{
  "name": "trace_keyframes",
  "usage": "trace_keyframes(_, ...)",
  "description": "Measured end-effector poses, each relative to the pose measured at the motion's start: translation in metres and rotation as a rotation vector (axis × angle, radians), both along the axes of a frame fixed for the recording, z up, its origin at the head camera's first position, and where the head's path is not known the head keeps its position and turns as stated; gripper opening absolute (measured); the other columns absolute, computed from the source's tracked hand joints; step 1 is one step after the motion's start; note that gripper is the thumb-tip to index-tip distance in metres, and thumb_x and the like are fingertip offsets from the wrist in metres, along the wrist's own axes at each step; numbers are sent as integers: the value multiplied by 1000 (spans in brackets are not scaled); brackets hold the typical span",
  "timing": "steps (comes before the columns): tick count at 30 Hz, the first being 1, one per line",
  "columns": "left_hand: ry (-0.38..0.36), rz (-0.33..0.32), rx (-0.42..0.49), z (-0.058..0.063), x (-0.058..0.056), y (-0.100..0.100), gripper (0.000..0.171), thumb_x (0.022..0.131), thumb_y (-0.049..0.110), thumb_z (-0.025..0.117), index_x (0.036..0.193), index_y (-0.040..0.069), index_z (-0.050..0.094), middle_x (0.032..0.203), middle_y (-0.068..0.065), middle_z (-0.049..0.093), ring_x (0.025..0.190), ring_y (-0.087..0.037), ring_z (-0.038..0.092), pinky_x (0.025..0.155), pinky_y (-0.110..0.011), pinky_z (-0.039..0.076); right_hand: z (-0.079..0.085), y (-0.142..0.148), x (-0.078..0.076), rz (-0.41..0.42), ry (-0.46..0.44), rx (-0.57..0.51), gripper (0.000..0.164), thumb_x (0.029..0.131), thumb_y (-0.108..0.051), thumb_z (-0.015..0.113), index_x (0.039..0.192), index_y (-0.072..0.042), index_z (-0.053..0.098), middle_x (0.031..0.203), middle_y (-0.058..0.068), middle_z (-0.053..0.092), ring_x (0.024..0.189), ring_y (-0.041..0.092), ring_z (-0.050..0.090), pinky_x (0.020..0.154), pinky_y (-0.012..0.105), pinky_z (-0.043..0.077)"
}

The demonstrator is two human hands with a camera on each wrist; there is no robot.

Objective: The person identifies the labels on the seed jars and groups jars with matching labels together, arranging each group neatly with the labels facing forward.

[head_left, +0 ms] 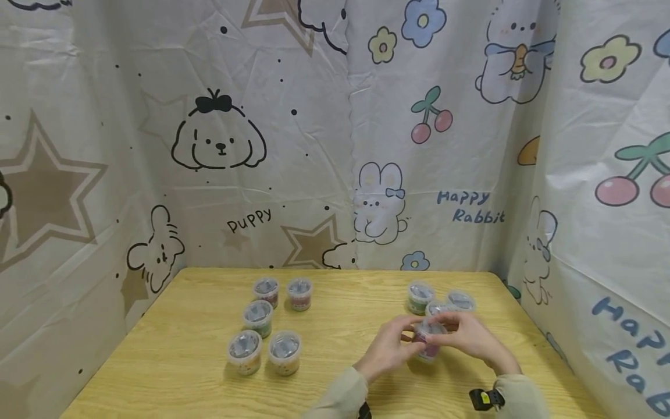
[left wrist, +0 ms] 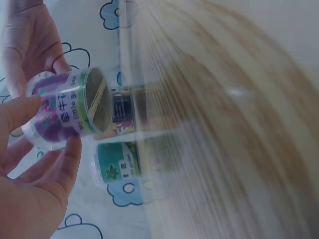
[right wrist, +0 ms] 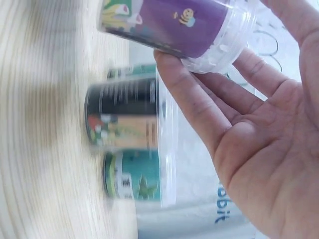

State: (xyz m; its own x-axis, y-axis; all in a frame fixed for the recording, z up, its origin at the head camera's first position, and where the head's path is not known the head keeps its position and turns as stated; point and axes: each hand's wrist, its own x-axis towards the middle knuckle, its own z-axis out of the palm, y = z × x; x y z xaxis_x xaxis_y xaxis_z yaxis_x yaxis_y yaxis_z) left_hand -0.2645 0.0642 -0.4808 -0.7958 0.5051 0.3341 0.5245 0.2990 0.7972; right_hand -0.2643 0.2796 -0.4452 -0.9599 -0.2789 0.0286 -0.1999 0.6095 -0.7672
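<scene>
Over the right part of the table, both hands hold a small plastic cup (head_left: pixel 430 351) with a purple label and a clear lid. Thumb and fingers of the left hand (head_left: pixel 388 350) grip its side; in the left wrist view the purple cup (left wrist: pixel 56 113) is tilted, with its base toward the table. The right hand (head_left: pixel 473 338) pinches the cup from the other side, its fingers against the side and lid rim in the right wrist view. Just behind stand a dark-labelled cup (right wrist: pixel 124 117) and a green-labelled cup (right wrist: pixel 142 174).
Two more lidded cups are at the back right: a green one (head_left: pixel 420 298) and one with a clear lid (head_left: pixel 460 300). Several similar cups stand on the left, including a front one (head_left: pixel 285 352). Printed cloth (head_left: pixel 314 116) hangs round the wooden table (head_left: pixel 183 326).
</scene>
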Motion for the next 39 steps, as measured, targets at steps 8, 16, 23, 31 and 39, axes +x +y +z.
trace_keyframes(8, 58, 60, -34, 3, 2, -23, 45, 92, 11, 69, 134, 21, 57, 132, 1, 57, 112, -8, 58, 90, -21, 53, -3, -25, -7, 88, 45, -90, 42, 83, -30, 79, 116, -5, 68, 119, 14, 66, 111, 28, 63, 91, 42, 56)
trace_keyframes(16, 39, 118, -8, 3, -2, -41, 54, 90, 9, 70, 140, 14, 50, 136, -5, 56, 117, -17, 59, 94, -24, 53, -9, -47, -12, 61, 67, -173, 44, 82, -29, 80, 117, -5, 68, 124, 17, 65, 108, 29, 66, 84, 36, 58)
trace_keyframes(23, 1, 162, 33, 5, -3, -52, 58, 91, 11, 70, 144, 13, 45, 137, -6, 57, 122, -20, 58, 99, -28, 52, -11, -63, -15, 22, 90, -206, 43, 80, -32, 82, 114, -9, 69, 122, 14, 67, 106, 27, 67, 83, 33, 59)
trace_keyframes(31, -57, 185, 82, 6, -4, -63, 60, 90, 19, 72, 143, 7, 47, 133, -10, 62, 120, -23, 60, 99, -33, 52, -12, -75, -15, 12, 142, -231, 38, 82, -29, 81, 113, -10, 70, 120, 12, 68, 108, 27, 66, 88, 36, 58)
trace_keyframes(39, -141, 160, 98, 4, -4, -69, 55, 87, 31, 74, 137, 17, 56, 128, 1, 65, 114, -14, 62, 97, -27, 52, -6, -83, -12, -12, 141, -282, 37, 81, -25, 81, 112, -10, 69, 122, 13, 67, 109, 29, 66, 90, 39, 57)
